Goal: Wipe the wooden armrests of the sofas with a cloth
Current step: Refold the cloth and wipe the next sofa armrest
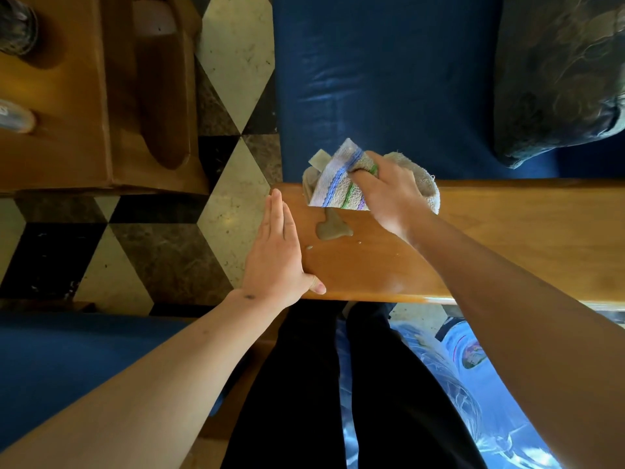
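Note:
A wide wooden armrest (507, 231) of a blue sofa runs across the middle of the view. My right hand (389, 194) grips a bunched cloth (338, 179), pale with blue, green and purple stripes, and holds it down on the armrest's far left part. A small puddle (333, 228) and a few drops lie on the wood just in front of the cloth. My left hand (275, 252) lies flat with straight fingers against the armrest's left end, the thumb on the near edge.
The blue sofa seat (389, 79) lies beyond the armrest, with a dark patterned cushion (558, 72) at the right. A wooden table (67, 96) stands at the upper left on a patterned tile floor (176, 245). Another blue seat (67, 360) is at the lower left. My dark-trousered legs (338, 384) are below.

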`<action>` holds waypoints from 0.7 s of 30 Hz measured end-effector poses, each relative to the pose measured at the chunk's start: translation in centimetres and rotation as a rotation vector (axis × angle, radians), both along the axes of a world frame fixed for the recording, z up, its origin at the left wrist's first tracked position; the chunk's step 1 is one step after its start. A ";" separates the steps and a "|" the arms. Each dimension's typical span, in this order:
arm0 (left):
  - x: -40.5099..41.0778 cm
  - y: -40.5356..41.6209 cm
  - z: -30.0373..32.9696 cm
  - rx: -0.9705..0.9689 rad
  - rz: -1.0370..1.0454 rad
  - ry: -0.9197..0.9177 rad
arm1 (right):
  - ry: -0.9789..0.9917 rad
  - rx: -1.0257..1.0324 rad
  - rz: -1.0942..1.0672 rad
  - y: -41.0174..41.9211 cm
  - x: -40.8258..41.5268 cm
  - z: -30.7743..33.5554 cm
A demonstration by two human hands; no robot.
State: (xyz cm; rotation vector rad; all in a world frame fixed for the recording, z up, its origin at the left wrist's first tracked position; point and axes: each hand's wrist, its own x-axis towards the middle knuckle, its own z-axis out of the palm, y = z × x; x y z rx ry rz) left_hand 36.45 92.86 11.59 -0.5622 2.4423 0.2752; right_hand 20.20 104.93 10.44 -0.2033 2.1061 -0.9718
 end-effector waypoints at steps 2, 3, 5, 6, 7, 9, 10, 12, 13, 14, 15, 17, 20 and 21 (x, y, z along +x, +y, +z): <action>0.0 0.0 0.0 0.000 -0.005 0.001 | 0.031 -0.004 0.046 -0.1 -0.1 -0.2; 0.0 0.0 0.0 -0.002 -0.009 0.004 | 0.040 -0.001 0.060 -0.1 -0.2 -0.2; 0.1 0.0 -0.1 -0.005 -0.016 0.010 | 0.059 0.007 0.087 -0.1 -0.2 -0.4; 0.1 0.0 -0.1 -0.006 -0.018 0.014 | 0.080 0.007 0.110 -0.1 -0.3 -0.4; 0.1 0.0 -0.1 -0.006 -0.020 0.017 | 0.107 0.005 0.137 -0.2 -0.2 -0.4; 0.2 0.0 -0.1 -0.008 -0.023 0.020 | 0.154 -0.001 0.197 -0.3 -0.2 -0.4; 0.2 0.0 -0.1 -0.006 -0.021 0.024 | 0.175 -0.004 0.234 -0.4 -0.2 -0.3; 0.3 -0.1 -0.1 0.006 -0.013 0.035 | 0.224 -0.010 0.317 -0.6 -0.1 -0.1; 0.3 -0.2 -0.1 0.015 -0.008 0.037 | 0.248 -0.008 0.355 -0.6 0.0 0.0; 0.3 -0.2 -0.1 0.026 -0.005 0.036 | 0.270 -0.003 0.391 -0.7 0.1 0.0; 0.4 -0.3 -0.1 0.032 -0.003 0.037 | 0.289 -0.001 0.423 -0.7 0.2 0.1; 0.4 -0.4 -0.1 0.031 -0.003 0.042 | 0.317 0.002 0.465 -0.7 0.4 -0.1; 0.4 -0.5 -0.3 0.042 0.006 0.057 | 0.328 -0.004 0.452 -0.7 0.9 -0.3; 0.4 -0.6 -0.3 0.050 0.017 0.065 | 0.329 -0.008 0.444 -0.8 1.0 -0.4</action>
